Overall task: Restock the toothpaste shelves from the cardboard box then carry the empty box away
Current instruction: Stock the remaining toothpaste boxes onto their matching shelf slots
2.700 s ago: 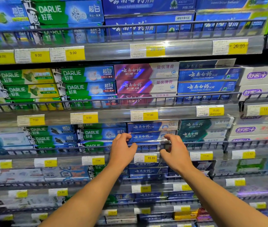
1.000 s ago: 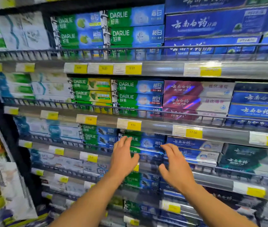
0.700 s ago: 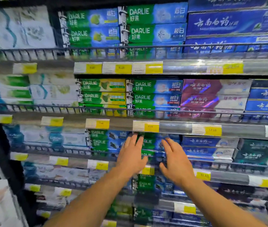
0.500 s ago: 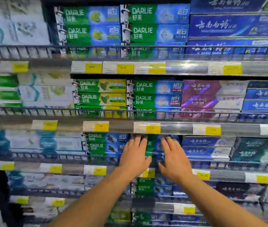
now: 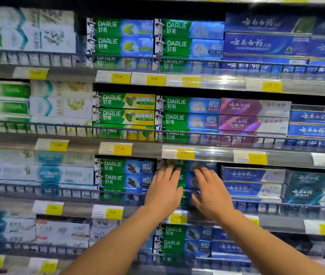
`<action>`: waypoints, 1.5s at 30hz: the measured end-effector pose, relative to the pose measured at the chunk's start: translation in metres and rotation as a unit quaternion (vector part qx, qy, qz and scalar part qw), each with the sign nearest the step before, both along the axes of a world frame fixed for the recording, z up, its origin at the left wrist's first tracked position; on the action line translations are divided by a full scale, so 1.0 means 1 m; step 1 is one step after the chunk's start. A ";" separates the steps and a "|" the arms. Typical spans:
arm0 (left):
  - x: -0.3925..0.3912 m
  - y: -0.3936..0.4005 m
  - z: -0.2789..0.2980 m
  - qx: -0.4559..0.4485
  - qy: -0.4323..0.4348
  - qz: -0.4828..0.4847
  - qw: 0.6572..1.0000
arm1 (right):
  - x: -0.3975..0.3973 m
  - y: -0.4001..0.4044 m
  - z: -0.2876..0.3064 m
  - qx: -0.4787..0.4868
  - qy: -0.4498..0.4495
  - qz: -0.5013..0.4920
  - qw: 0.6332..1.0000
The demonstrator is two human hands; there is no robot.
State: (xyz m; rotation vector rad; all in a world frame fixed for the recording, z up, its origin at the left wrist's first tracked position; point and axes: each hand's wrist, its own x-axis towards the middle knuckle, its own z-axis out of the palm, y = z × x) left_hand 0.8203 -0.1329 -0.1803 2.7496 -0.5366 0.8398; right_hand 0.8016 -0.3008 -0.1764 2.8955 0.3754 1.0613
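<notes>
Hands: left hand (image 5: 163, 192) and right hand (image 5: 211, 193) side by side, fingers straight and released, flat against the Darlie boxes (image 5: 185, 175).
Obstruction: wire rail (image 5: 58, 190) crosses the stack's bottom box.
Neighbours: blue boxes (image 5: 253, 182) right.
Cardboard box: unseen.

Tiered shop shelving (image 5: 149, 150) with wire rails (image 5: 38, 124), yellow price tags (image 5: 121, 78), overhead glare.

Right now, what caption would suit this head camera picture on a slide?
Both hands, left hand and right hand, pressed flat on green Darlie toothpaste boxes behind the shelf's wire rail.
</notes>
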 end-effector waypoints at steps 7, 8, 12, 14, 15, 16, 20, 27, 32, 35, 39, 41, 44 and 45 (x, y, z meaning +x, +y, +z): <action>0.007 -0.005 0.021 0.020 0.036 0.037 0.998 | 0.011 -0.003 0.022 -0.004 0.044 -0.021 0.999; 0.007 -0.006 0.024 0.023 0.047 0.047 0.998 | 0.013 -0.002 0.023 -0.006 0.052 -0.026 0.998; 0.008 -0.007 0.035 0.035 0.076 0.073 0.994 | 0.020 -0.003 0.026 -0.004 0.078 -0.044 0.996; 0.012 -0.007 0.035 0.036 0.074 0.075 0.994 | 0.022 -0.006 0.026 0.001 0.077 -0.047 0.996; 0.015 -0.007 0.034 0.038 0.078 0.075 0.993 | 0.023 -0.006 0.025 0.001 0.074 -0.047 0.996; 0.018 -0.008 0.032 0.041 0.084 0.077 0.993 | 0.023 -0.006 0.024 0.001 0.073 -0.047 0.996; 0.021 -0.009 0.027 0.033 0.084 0.077 0.993 | 0.024 -0.005 0.019 0.025 0.062 -0.029 0.997; 0.029 -0.010 0.025 0.040 0.055 0.074 0.995 | 0.033 -0.010 0.009 0.030 0.014 -0.005 0.999; 0.024 -0.008 0.018 0.037 -0.016 0.048 0.998 | 0.036 -0.010 -0.005 0.022 -0.041 -0.001 0.999; 0.021 -0.007 0.014 0.037 -0.038 0.036 0.998 | 0.033 -0.008 -0.008 0.028 -0.057 0.003 0.998; 0.015 -0.004 0.012 0.038 -0.031 0.021 0.999 | 0.028 -0.009 -0.010 0.018 -0.049 0.002 0.999; 0.012 -0.002 0.010 0.041 -0.031 0.020 0.998 | 0.025 -0.009 -0.011 0.017 -0.038 0.010 0.999; 0.012 0.000 0.011 0.041 -0.024 0.018 0.999 | 0.024 -0.011 -0.009 0.019 -0.036 0.022 0.999; 0.012 0.001 0.011 0.040 -0.020 0.017 0.999 | 0.024 -0.011 -0.008 0.022 -0.033 0.024 0.999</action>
